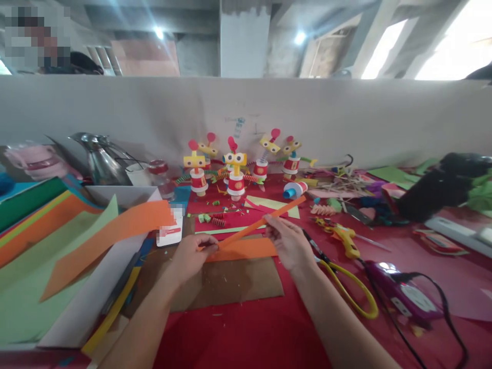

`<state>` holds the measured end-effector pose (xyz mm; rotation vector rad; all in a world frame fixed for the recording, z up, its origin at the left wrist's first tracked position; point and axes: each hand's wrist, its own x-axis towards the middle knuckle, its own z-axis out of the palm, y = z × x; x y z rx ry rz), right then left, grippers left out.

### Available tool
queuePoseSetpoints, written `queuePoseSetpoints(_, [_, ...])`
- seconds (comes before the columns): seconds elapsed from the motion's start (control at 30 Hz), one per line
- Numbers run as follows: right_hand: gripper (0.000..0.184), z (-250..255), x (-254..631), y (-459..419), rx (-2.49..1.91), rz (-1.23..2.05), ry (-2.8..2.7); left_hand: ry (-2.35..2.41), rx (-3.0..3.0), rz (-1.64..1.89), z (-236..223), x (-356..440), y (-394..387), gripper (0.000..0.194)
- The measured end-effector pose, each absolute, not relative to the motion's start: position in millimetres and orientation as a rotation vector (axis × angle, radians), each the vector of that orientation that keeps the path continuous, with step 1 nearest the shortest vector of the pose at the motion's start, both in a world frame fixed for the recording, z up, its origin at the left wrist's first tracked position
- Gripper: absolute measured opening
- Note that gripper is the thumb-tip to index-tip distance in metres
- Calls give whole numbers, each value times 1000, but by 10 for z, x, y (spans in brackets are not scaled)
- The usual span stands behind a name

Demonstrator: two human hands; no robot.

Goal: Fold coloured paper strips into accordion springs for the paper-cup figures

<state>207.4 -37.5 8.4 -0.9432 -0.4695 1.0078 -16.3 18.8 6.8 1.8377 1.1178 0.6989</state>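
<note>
A narrow orange paper strip [246,227] runs slantwise between my two hands, its right end higher. My left hand [196,251] pinches the lower end, and my right hand [287,240] has its fingers closed on the strip near the upper end. Beneath lies a wider orange paper piece [242,249] on a brown cardboard sheet [246,282]. Scissors with yellow handles [355,294] rest just right of my right hand. Behind my hands stand several paper-cup figures [236,184] with yellow heads and red tops; one cup [295,189] lies on its side.
On the left, a white box [88,292] holds coloured paper sheets, beside a phone [170,228]. A metal jug [98,159] and jar [158,177] stand behind it. At right are a yellow glue gun [346,238], a purple power strip [403,294] with black cord, and paper scraps.
</note>
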Motion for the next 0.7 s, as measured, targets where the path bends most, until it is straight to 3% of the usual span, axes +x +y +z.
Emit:
queuePoseSetpoints(0.23, [22,121,2322,-331,-823,833,-304,1236,2076,720,62,-350,331,14])
queuePoseSetpoints(0.53, [12,-149,1591,-424,-940,1213,-714,1091,2360,908,37,-242,247,14])
queuePoseSetpoints(0.7, [10,-192,1568,-408,-937,1078,-620,1134,2319,1500,22,-80,-17,10])
